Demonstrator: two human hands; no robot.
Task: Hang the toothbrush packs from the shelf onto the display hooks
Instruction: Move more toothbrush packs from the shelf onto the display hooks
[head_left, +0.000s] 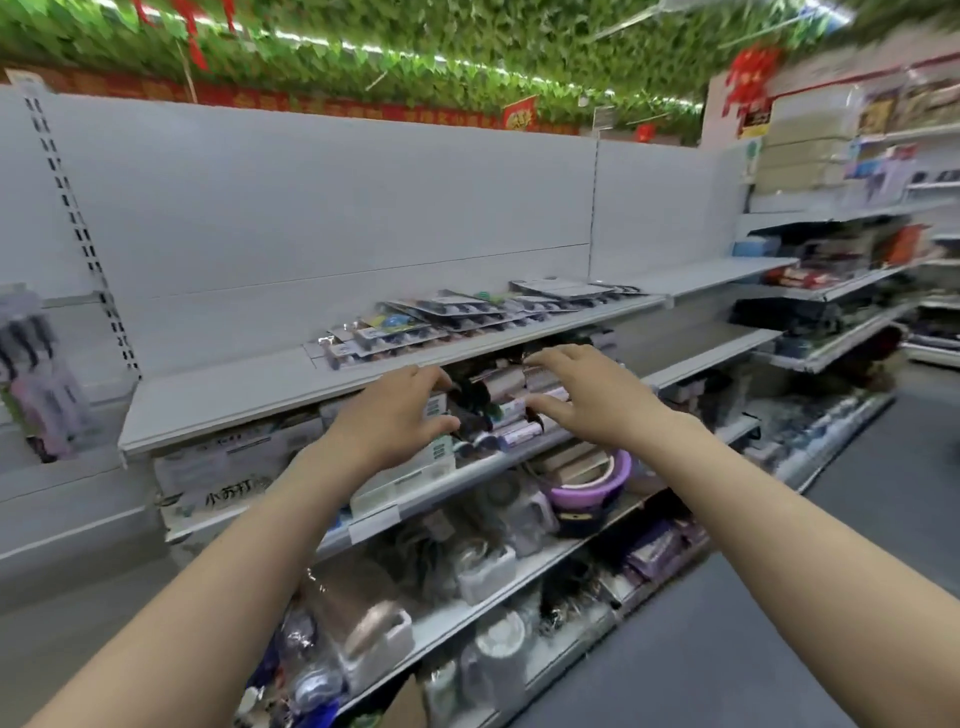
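Observation:
Several flat toothbrush packs (457, 317) lie in overlapping rows on the grey top shelf (223, 410), right of its middle. Both my hands are stretched out side by side just below and in front of that shelf's front edge. My left hand (395, 415) has its fingers spread and loosely bent, holding nothing. My right hand (582, 395) is the same, a short gap to its right. Neither hand touches the packs. A few toothbrush packs (36, 364) hang at the far left on the neighbouring panel; their hooks are not discernible.
The shelf under my hands is crowded with small rolls and boxes (498, 410). Lower shelves hold cartons (223, 478), a purple basin (592, 483) and packaged goods. A bare white back panel (337, 208) rises above the top shelf. The grey aisle floor (779, 597) runs along the right.

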